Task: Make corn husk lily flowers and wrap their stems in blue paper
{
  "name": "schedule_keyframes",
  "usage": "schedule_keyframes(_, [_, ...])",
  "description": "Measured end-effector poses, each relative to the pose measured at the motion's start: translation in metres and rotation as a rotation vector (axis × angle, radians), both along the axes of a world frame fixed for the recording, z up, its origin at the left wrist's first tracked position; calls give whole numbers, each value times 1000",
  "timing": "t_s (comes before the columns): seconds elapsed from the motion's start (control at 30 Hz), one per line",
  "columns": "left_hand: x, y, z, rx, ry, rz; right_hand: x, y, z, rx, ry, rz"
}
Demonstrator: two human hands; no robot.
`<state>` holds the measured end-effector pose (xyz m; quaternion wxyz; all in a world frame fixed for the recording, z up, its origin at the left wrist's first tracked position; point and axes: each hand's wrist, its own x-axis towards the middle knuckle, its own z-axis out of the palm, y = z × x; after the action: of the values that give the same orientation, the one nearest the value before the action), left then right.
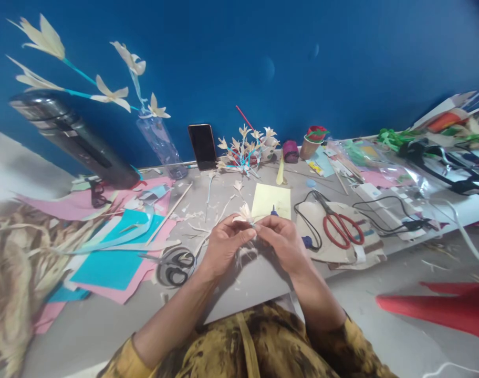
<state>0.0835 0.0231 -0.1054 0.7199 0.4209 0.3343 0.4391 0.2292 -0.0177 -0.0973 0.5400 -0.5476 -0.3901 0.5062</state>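
Note:
Between my two hands is a small cream craft flower (244, 214), its petals pointing up and away from me. My left hand (228, 242) pinches it near the base from the left. The fingertips of my right hand (279, 239) close on the base from the other side, where a bit of pale blue shows. What exactly lies under the right fingertips is hidden. Thin pale strands hang below the hands. Just beyond lie a yellow paper square (271, 197) and loose flower stems (210, 189). Black-handled scissors (176, 265) rest left of my left hand.
Red-handled scissors (342, 228) lie on a cloth piece (314, 247) at right. Blue paper (105, 268) and dry husks (7, 283) cover the left. A dark flask (82, 139), a clear bottle with flowers (160, 139), a phone (202, 147) and a flower bunch (245, 155) stand along the wall.

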Motion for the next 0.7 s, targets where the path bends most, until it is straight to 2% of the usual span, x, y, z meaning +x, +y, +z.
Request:
schedule_keyframes(0.13, [5,-3,-3,-101,18,110,-7,-2,1,83,-169,-110])
schedule_keyframes(0.23, [8,-5,-2,-139,-25,131,-11,-4,1,118,-322,-175])
schedule_keyframes(0.33, [8,-6,-1,-153,-59,127,-13,-5,1,131,-378,-207])
schedule_keyframes(0.53, [6,-5,2,-183,-76,26,-12,-3,0,42,-236,-139])
schedule_keyframes(0.7, [4,-4,3,-192,-89,-75,-10,-1,-9,-5,-35,-30])
